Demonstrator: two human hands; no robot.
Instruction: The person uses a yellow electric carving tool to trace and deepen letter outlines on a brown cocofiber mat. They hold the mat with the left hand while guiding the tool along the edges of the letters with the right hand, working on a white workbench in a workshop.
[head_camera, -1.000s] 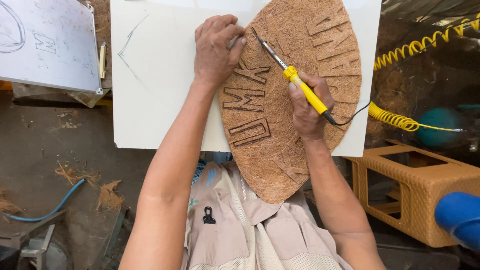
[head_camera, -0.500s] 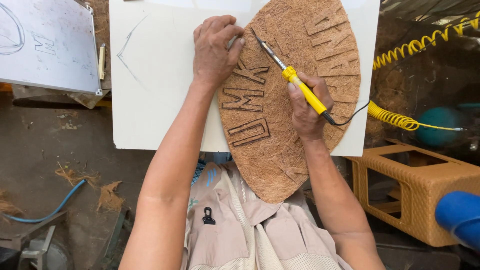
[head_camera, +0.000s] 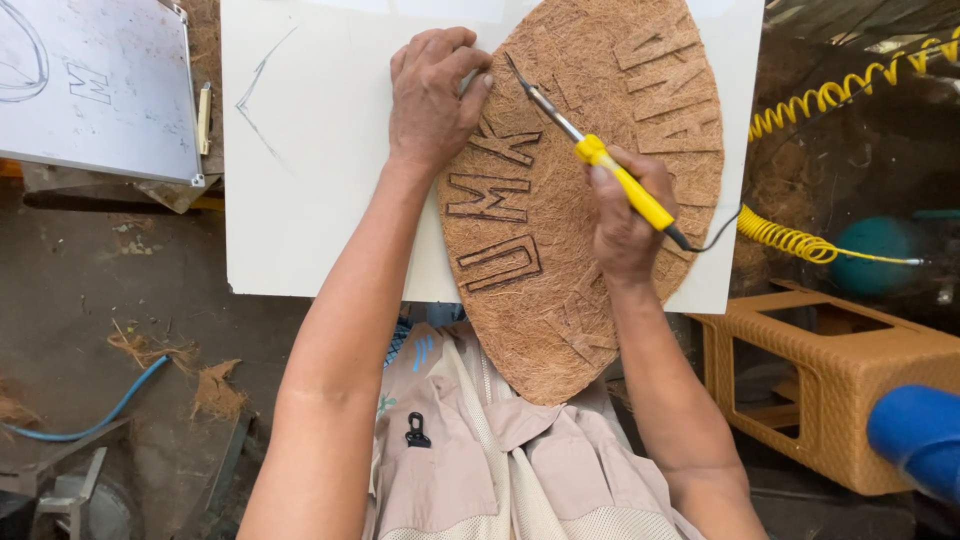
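A brown oval coir mat (head_camera: 560, 300) with burnt-in block letters lies on a white board (head_camera: 320, 200). My left hand (head_camera: 432, 95) rests fingers-down on the mat's upper left edge, pressing it flat. My right hand (head_camera: 625, 215) grips a soldering iron with a yellow handle (head_camera: 625, 185). Its metal tip (head_camera: 515, 70) touches the mat near my left fingertips. A yellow coiled cord (head_camera: 790, 240) runs from the handle off to the right.
A second white board (head_camera: 100, 90) with pencil sketches lies at the upper left. A tan wicker stool (head_camera: 850, 370) stands at the right, beside a blue object (head_camera: 920, 435). A blue hose (head_camera: 100, 415) and fibre scraps lie on the floor.
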